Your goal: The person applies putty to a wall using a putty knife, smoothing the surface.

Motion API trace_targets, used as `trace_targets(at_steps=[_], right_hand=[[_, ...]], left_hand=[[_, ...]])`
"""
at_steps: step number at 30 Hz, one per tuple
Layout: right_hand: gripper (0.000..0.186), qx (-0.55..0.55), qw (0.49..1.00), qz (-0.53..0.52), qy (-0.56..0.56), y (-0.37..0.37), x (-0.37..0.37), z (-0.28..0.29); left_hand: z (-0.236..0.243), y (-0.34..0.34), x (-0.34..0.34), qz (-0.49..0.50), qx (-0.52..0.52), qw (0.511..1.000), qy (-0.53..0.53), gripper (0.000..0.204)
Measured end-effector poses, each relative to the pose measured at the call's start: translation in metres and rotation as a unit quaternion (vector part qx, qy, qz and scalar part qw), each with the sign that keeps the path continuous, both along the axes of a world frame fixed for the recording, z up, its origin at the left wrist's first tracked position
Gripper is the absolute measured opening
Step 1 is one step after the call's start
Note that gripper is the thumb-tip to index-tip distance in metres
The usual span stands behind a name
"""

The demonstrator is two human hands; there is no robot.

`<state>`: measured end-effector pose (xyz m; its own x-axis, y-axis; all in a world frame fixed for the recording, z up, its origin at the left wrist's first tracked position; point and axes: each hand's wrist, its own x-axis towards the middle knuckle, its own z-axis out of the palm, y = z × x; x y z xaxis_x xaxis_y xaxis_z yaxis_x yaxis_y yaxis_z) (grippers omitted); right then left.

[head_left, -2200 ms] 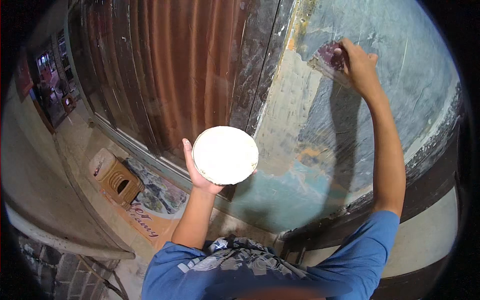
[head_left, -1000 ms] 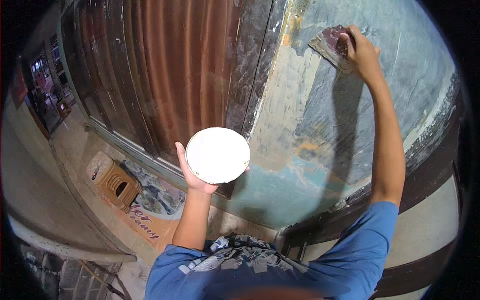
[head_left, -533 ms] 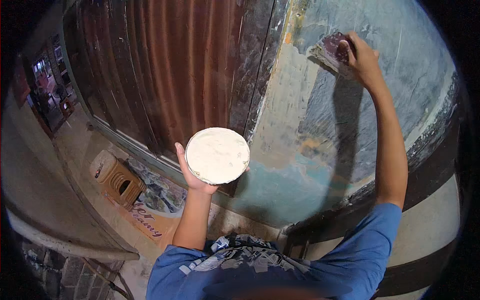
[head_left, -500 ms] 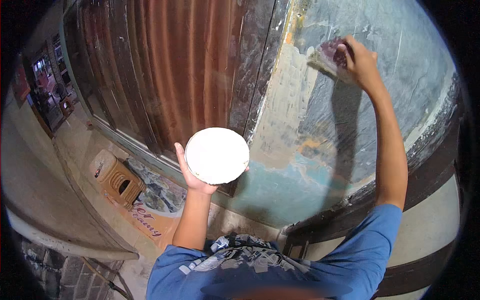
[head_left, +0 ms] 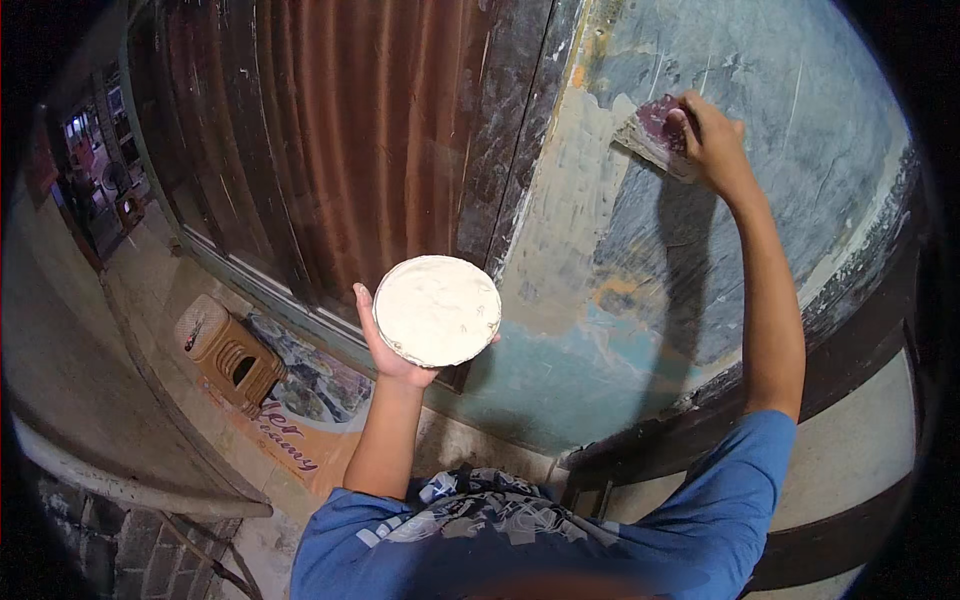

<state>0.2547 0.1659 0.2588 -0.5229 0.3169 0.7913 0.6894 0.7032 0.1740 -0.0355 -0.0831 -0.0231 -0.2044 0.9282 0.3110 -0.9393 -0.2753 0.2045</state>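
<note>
My left hand point(head_left: 388, 350) holds up a round tub of off-white putty point(head_left: 437, 311), with its palm under and beside it and the thumb along the left side. Fingertips show at the tub's right edge. Up on the wall, my right hand point(head_left: 712, 145) grips a maroon putty scraper point(head_left: 657, 122); its pale, smeared edge points left and down against the surface. Beneath that edge lies a strip of beige putty point(head_left: 560, 215) beside the door frame. To its right the wall point(head_left: 790, 170) is grey-blue and streaked, and its lower part is greenish.
A dark wooden door frame point(head_left: 500, 130) borders the wall, with a brown curtain point(head_left: 380, 140) behind the panes. On the floor at left, a tan plastic stool point(head_left: 235, 350) stands on a printed orange sheet point(head_left: 290, 440). Dark wooden trim point(head_left: 850, 320) runs along the lower right.
My right hand and the scraper have moved slightly down the wall. The tub stays nearly in place; its putty looks less glaring, so more of its surface texture shows.
</note>
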Motion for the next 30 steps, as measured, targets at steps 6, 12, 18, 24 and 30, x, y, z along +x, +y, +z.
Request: trace_targets(at_steps=[6, 12, 18, 24, 30], right_hand=[[0.021, -0.016, 0.991, 0.020, 0.128, -0.018, 0.008, 0.016], [0.016, -0.498, 0.794, 0.245, 0.250, -0.075, -0.020, -0.118], [0.016, -0.659, 0.619, 0.274, 0.328, -0.098, -0.030, -0.266], [0.017, -0.697, 0.560, 0.243, 0.376, -0.098, -0.012, -0.317], [0.014, -0.682, 0.459, 0.261, 0.506, -0.105, 0.000, -0.324]], left_hand=[[0.003, 0.004, 0.007, -0.027, -0.003, 1.000, -0.010, 0.093], [-0.014, 0.001, 0.012, -0.030, -0.001, 1.000, 0.005, 0.093], [-0.027, 0.011, 0.028, -0.083, -0.031, 0.996, 0.014, 0.093], [-0.048, 0.012, 0.026, -0.075, -0.031, 0.996, 0.041, 0.091], [-0.044, 0.003, 0.026, -0.084, 0.006, 0.996, 0.005, 0.090]])
